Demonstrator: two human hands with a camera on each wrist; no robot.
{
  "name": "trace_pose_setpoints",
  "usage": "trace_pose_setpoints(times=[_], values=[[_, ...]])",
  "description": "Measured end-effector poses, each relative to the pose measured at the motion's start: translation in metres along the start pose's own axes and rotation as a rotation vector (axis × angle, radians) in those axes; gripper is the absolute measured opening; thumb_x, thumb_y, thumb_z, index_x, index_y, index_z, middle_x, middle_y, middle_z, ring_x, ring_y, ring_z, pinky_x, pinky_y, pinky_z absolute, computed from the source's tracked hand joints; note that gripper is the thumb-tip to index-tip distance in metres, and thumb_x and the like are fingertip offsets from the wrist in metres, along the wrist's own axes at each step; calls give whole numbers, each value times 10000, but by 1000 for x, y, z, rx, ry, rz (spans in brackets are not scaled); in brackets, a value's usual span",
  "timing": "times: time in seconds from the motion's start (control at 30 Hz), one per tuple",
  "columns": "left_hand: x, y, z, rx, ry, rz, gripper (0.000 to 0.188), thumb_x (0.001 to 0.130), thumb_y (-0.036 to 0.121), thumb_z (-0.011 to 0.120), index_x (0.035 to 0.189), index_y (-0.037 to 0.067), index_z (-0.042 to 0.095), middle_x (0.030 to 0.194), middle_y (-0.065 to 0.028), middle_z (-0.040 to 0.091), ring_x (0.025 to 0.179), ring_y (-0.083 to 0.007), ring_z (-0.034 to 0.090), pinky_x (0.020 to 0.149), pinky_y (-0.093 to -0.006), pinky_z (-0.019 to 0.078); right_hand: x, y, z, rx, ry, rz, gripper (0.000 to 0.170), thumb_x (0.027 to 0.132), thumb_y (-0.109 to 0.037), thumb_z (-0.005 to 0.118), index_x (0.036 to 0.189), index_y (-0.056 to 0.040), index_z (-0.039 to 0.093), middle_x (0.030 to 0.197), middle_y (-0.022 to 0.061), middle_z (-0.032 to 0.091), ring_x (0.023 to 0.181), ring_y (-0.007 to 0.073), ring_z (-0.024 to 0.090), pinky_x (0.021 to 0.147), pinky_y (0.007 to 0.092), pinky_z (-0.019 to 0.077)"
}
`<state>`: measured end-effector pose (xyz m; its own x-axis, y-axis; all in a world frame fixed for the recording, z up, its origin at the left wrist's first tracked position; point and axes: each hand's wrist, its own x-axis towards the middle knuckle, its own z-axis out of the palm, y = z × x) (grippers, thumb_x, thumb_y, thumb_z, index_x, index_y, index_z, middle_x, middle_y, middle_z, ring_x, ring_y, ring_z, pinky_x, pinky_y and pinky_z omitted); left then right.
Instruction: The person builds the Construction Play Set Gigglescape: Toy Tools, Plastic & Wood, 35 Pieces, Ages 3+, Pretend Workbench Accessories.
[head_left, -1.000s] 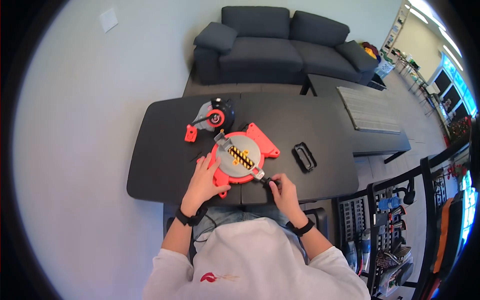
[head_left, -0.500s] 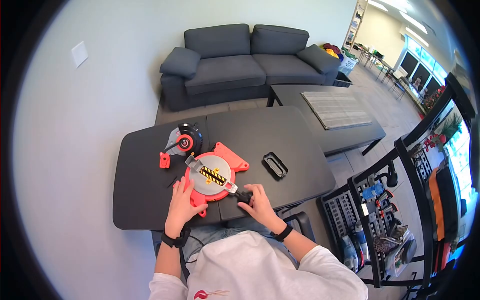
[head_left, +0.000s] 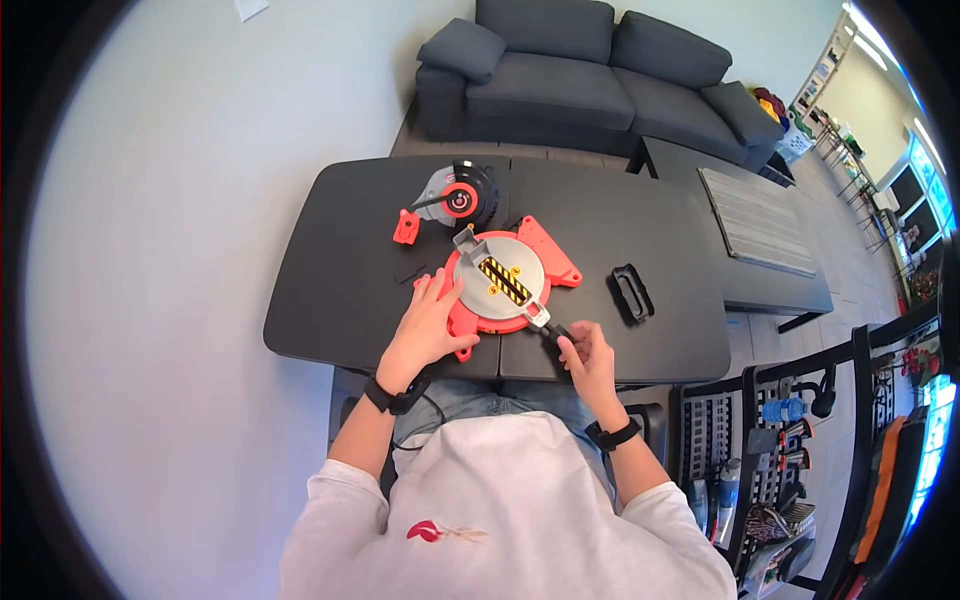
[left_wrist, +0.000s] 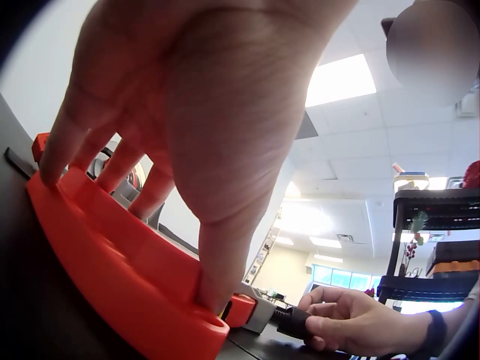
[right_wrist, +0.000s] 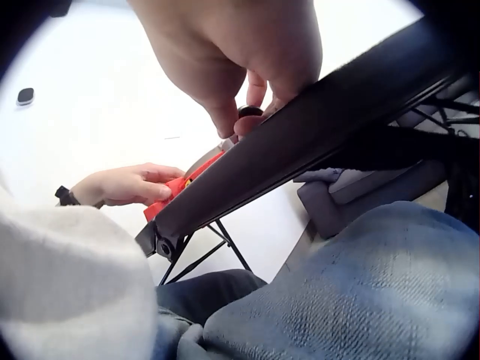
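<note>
A red toy saw base (head_left: 548, 250) lies on the black table with its round grey turntable (head_left: 497, 285) and yellow-and-black striped slot. My left hand (head_left: 424, 325) rests on its near-left side. In the left wrist view, fairly straight, spread fingers (left_wrist: 154, 187) touch the red base (left_wrist: 112, 255), and the thumb presses its near end. My right hand (head_left: 590, 362) pinches the black handle (head_left: 558, 333) at the turntable's front; in the left wrist view thumb and fingers are around the handle (left_wrist: 292, 321). In the right wrist view, the right hand (right_wrist: 232, 60) mostly hides it.
Behind the base stands a grey-and-black saw head (head_left: 465, 198) with a red end piece (head_left: 406, 227). A black oval frame (head_left: 632, 293) lies to the right. Thin black pieces (head_left: 412, 274) lie at left. A second table (head_left: 760, 218) and a black rack (head_left: 745, 440) are nearby.
The head view swings away and back, shifting everything in it. My right fingers change position slightly on the handle, showing more of it. My left hand stays on the base.
</note>
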<state>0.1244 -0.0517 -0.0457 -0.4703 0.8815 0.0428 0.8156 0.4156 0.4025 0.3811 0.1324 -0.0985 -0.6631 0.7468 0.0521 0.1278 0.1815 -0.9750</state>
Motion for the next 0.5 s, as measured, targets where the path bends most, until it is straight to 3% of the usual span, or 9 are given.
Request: trace_pose_setpoints(times=[0.07,0.17,0.27,0.4,0.5], values=[[1,-4,3,4,4,11,1061,763,476,939,1638,91,479,1728,-307,314,1589,-505,310,1285,-527,355,1,-5,3,18,28,-16,380,975,-64,825,1268,19,597,1097,82,647,759,110,677,637,246,558],[0,-1,1,8,-19,-4,1082,762,463,948,1642,70,456,1723,-309,312,1593,-516,297,1299,-533,337,-1,-5,5,-66,78,-199,315,999,-79,803,1231,32,622,1122,90,629,739,104,698,615,241,560],[1,3,-4,14,-38,-18,1091,765,453,951,1647,62,441,1722,-308,310,1596,-520,288,1306,-536,329,1,2,0,-106,-3,-230,226,1020,-78,777,1164,44,653,1151,95,610,725,110,717,590,242,564],[0,-1,0,4,-9,-3,1047,757,456,950,1622,81,495,1730,-300,315,1591,-508,306,1291,-521,347,2,-2,2,53,23,-96,151,1051,-80,733,1123,42,679,1086,90,648,707,114,718,572,244,566],[0,2,-4,0,-43,-19,1094,765,436,955,1654,75,430,1729,-307,297,1598,-521,283,1305,-536,334,1,9,3,47,26,-74,145,1080,-90,693,1138,42,681,1027,88,674,695,119,717,568,247,569]])
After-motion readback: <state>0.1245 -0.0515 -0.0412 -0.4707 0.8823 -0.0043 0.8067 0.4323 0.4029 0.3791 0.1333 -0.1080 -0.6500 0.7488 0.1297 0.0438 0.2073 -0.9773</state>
